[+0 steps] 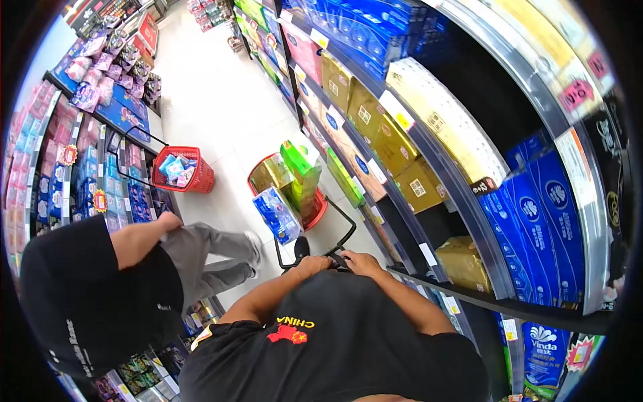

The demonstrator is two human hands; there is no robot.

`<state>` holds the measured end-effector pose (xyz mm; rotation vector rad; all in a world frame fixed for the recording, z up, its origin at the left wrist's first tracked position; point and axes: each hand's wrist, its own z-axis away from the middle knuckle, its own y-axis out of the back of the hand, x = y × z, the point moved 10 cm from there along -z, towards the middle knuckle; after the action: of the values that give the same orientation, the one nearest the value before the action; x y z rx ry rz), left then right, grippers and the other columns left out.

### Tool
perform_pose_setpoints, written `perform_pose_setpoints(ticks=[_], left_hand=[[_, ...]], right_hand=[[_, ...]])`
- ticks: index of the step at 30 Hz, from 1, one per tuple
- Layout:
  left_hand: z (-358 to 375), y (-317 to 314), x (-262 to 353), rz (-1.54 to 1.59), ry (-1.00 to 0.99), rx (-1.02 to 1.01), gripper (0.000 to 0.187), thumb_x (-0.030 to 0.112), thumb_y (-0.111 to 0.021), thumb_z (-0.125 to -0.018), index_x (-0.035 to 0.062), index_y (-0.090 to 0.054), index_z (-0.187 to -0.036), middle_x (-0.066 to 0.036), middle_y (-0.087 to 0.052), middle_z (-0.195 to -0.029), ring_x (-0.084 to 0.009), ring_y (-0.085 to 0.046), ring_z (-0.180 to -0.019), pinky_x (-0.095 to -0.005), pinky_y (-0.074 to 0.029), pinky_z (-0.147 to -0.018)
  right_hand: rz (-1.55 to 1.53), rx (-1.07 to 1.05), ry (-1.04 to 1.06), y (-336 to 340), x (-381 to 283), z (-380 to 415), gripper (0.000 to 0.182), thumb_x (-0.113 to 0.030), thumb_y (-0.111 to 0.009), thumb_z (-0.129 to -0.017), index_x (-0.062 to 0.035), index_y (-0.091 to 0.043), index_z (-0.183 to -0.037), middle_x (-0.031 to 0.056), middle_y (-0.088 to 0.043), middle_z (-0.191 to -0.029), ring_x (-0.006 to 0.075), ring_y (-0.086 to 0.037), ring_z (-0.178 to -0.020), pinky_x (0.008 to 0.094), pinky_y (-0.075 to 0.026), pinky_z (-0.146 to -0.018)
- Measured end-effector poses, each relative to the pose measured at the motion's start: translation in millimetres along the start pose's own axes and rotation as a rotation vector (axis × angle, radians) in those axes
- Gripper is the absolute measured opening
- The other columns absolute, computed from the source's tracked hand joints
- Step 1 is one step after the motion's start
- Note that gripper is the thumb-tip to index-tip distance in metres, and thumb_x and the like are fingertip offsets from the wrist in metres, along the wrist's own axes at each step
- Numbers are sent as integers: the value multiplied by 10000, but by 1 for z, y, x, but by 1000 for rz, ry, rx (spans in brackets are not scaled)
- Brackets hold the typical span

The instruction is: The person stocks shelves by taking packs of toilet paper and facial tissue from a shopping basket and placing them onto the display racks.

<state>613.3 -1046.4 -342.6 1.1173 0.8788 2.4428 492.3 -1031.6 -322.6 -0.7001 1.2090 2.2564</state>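
Note:
My left hand (316, 265) is closed around the black pull handle (349, 231) of a red shopping basket (314, 216). Beside it, my right hand (362, 262) is also closed at the handle's near end, its fingertips partly hidden. The basket stands on the floor just ahead of me, loaded above its rim. In it are a gold tissue pack (271, 173), a tall green pack (301, 167) and a blue-and-white tissue pack (277, 214) that leans out over the near side.
Shelves of tissue packs (529, 221) rise close on my right. To my left stands a person in a black shirt (100, 295), near another red basket (184, 169) holding small packs. Shelves of packaged goods (80, 167) line the left side. The pale tiled aisle (201, 87) runs ahead.

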Motion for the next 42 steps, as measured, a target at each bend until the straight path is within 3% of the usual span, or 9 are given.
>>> perform_pose_setpoints(ticks=[10,13,15,24,29,35,39,40,42], left_hand=[[19,71,-55,70,81,220,320,336,-555,-886,60,-531,-1045,-218,-681,-818,-424,-671,-774,-533,-511,-637],[35,105,-68,30,174,291,270,270,-592,-859,63,-555,-1029,-204,-689,-827,-405,-675,-787,-510,-530,-672],[41,113,-79,54,209,211,311,302,-618,-850,93,-568,-1075,-192,-695,-902,-389,-674,-867,-516,-528,-732],[46,136,-142,-71,166,103,380,425,-617,-853,66,-636,-977,-174,-702,-883,-371,-683,-847,-486,-537,-729],[61,171,-171,-115,330,80,437,474,-561,-888,66,-699,-959,-191,-708,-918,-364,-689,-853,-478,-535,-771],[67,191,-229,-159,418,202,380,436,-569,-885,82,-707,-873,-192,-701,-845,-375,-684,-818,-483,-539,-725],[66,205,-266,-152,475,229,335,401,-587,-875,87,-704,-864,-193,-697,-843,-381,-681,-822,-486,-537,-729],[65,210,-276,-156,490,234,328,396,-590,-873,87,-702,-864,-193,-696,-842,-380,-680,-824,-486,-538,-730],[61,228,-287,-160,511,249,300,380,-594,-866,99,-701,-868,-188,-694,-842,-376,-680,-829,-483,-538,-730]], right_hand=[[-95,-49,-15,22,-65,-58,337,-245,-515,-954,-192,-544,-1286,182,-688,-1004,391,-661,-930,480,-510,-822],[-35,93,137,23,-88,-84,348,-256,-523,-963,-182,-528,-1302,181,-683,-1028,382,-660,-947,465,-509,-819],[-58,72,101,20,-94,-94,375,-269,-546,-961,-163,-509,-1319,185,-677,-1051,382,-658,-955,456,-514,-808],[-173,137,-71,-2,-97,-133,491,-344,-596,-934,-144,-456,-1361,193,-703,-999,360,-682,-931,432,-528,-807],[-273,157,-185,-15,-77,-139,531,-406,-595,-913,-125,-494,-1352,172,-703,-1059,367,-662,-997,437,-508,-872],[-458,198,-357,-26,-29,-140,462,-390,-620,-901,-70,-600,-1233,166,-708,-1037,315,-676,-988,389,-514,-866],[-606,270,-362,-18,-10,-161,384,-361,-626,-902,-60,-652,-1139,125,-718,-898,253,-697,-827,358,-530,-790],[-546,263,-330,-4,-13,-172,336,-266,-614,-926,-20,-638,-1154,90,-706,-916,160,-692,-772,305,-537,-715],[-521,253,-337,14,-9,-198,336,-271,-615,-921,-23,-642,-1145,95,-708,-919,159,-692,-770,304,-537,-719]])
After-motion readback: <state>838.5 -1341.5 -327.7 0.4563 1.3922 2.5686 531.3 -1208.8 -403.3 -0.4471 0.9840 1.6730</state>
